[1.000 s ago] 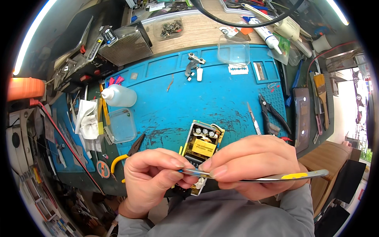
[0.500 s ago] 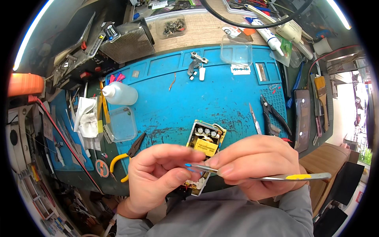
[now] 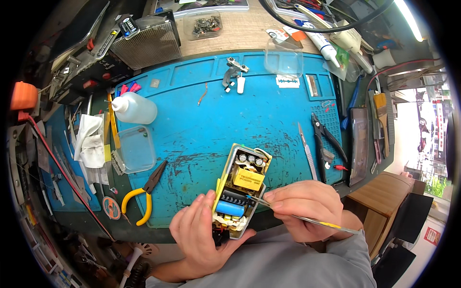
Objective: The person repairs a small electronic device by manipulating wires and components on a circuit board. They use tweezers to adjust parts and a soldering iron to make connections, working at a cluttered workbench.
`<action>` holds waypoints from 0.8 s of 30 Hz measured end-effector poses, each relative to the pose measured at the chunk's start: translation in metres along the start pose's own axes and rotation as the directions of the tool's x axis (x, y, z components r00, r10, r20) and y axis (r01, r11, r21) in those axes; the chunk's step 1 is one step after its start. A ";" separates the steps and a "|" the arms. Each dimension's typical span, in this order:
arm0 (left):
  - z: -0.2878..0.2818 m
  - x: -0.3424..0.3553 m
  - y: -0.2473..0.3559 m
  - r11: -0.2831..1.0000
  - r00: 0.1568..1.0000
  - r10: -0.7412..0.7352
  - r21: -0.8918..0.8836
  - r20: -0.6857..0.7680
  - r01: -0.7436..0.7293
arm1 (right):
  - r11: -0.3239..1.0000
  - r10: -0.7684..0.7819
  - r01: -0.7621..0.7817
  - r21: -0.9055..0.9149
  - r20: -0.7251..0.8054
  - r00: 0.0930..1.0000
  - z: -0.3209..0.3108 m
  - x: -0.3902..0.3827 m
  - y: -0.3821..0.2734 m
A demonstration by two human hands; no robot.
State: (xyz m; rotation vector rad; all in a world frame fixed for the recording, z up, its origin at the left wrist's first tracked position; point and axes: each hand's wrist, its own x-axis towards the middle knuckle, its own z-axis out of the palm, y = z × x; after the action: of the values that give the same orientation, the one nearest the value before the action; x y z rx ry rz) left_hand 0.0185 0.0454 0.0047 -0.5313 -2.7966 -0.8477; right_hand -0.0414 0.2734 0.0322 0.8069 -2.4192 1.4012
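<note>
presently, head view: the circuit module (image 3: 248, 178) sits between both hands, touching the left.
the left hand (image 3: 204, 240) grips the module's lower left side near the blue mat (image 3: 206, 129); its long axis points away from the body, far end leaning right. the right hand (image 3: 309, 209) pinches slim metal tweezers (image 3: 262, 201) crossing that axis from the right, tip over the module's middle.

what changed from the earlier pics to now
The left hand has let go of the small blue piece at the tip of the tweezers and now holds the open electronic unit by its left side and lower end. The right hand, keeping the tweezers, has brought their tip over the unit. The pliers, scalpel and white bottle stayed put.
</note>
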 end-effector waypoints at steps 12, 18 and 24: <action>0.007 -0.006 -0.003 0.996 0.995 0.091 0.028 -0.043 -0.090 | 0.998 0.069 -0.068 0.012 -0.055 0.996 0.009 -0.009 0.007; 0.010 -0.008 -0.004 0.994 0.992 0.102 0.041 -0.074 -0.099 | 0.998 0.064 -0.063 0.019 -0.053 0.997 0.009 -0.009 0.007; 0.013 -0.010 -0.005 0.994 0.989 0.105 0.046 -0.100 -0.101 | 0.997 0.075 -0.075 0.014 -0.051 0.996 0.009 -0.009 0.006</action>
State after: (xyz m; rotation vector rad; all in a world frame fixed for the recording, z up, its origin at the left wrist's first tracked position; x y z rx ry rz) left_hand 0.0254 0.0465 -0.0113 -0.6031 -2.6626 -0.7726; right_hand -0.0367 0.2712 0.0185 0.6811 -2.4279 1.4469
